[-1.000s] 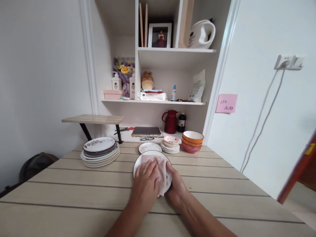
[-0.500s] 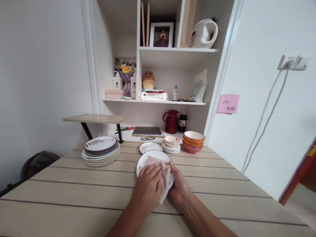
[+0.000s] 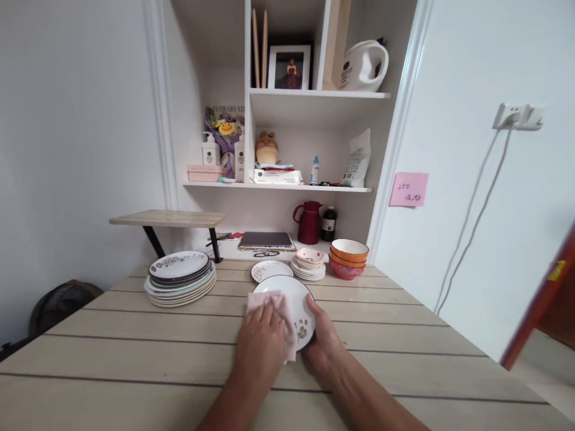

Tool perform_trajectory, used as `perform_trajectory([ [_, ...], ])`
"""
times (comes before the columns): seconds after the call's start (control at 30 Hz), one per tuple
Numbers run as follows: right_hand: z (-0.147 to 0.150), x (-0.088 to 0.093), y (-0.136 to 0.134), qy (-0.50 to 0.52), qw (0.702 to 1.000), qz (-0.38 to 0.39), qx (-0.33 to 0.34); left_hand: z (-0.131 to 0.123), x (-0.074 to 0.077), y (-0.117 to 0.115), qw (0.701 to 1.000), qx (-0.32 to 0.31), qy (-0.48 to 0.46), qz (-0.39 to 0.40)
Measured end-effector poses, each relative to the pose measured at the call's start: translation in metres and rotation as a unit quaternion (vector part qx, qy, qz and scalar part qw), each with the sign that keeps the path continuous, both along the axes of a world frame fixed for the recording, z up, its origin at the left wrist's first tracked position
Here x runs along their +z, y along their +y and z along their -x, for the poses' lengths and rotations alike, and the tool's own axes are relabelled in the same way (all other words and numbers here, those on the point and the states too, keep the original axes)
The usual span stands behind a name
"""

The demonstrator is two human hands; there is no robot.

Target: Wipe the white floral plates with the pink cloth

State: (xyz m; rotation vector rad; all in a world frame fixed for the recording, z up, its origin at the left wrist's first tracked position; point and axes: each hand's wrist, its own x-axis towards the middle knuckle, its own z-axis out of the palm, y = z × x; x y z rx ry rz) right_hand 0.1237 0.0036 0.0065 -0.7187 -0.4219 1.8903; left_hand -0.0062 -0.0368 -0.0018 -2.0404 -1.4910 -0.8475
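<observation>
Stage: plate wiping underway, judging by the cloth pressed to the plate; not finished as far as it shows
Done / left: right part of plate face uncovered, left part under cloth; can't tell which stacked dishes are wiped and which aren't
Left hand (image 3: 259, 341): fingers together over the pink cloth (image 3: 287, 316), pressing it on the plate
Right hand (image 3: 324, 338): holding the white plate (image 3: 297, 299) by its right rim, thumb on top
Plate location: between both hands, near middle of the surface (image 3: 395, 341), tilted
Plate look: round, smooth, glossy, likely ceramic; thin dark rim, brown floral print
Cloth look: soft, thin, rumpled, loose corner at lower edge
Small plate (image 3: 272, 270): floral, just behind the white plate
Left stack (image 3: 181, 290): mixed plates, dark-edged ones on top
Saucer stack (image 3: 309, 273): white, small pink dish (image 3: 309, 258) on top
Bowls (image 3: 348, 261): nested, orange over red patterned, deep round
Surface look: pale wood-look planks, dark grooves
</observation>
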Motion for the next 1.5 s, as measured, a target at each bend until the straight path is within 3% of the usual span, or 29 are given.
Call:
perform_trajectory([
  [0.23,0.002,0.003,-0.003,-0.002,1.0,-0.011,0.025,0.0,-0.002,0.0,0.987,-0.145,0.031,0.059],
  [0.33,0.004,0.004,-0.005,-0.013,0.999,-0.022,0.024,0.001,-0.006,0.003,0.99,-0.123,0.029,0.069],
  [0.53,0.007,0.003,-0.008,-0.031,0.999,-0.008,0.03,0.008,-0.008,0.012,0.999,0.014,-0.003,0.032],
  [0.63,0.006,0.003,-0.007,-0.025,1.0,0.004,0.005,0.007,-0.007,0.012,0.998,0.036,-0.008,0.042],
  [0.8,-0.003,0.002,0.002,-0.003,1.0,0.018,-0.021,-0.001,-0.006,0.006,0.996,0.003,-0.021,0.086],
  [1.0,-0.005,0.001,0.005,-0.008,1.0,-0.003,-0.002,0.004,-0.005,0.005,0.987,-0.115,0.004,0.115],
  [1.07,-0.002,0.0,0.003,-0.021,1.0,-0.006,-0.01,0.006,-0.007,0.007,0.984,-0.127,0.004,0.125],
  [1.5,0.0,0.0,0.001,-0.024,0.998,0.013,-0.049,0.014,-0.015,0.015,0.988,0.043,-0.126,0.081],
])
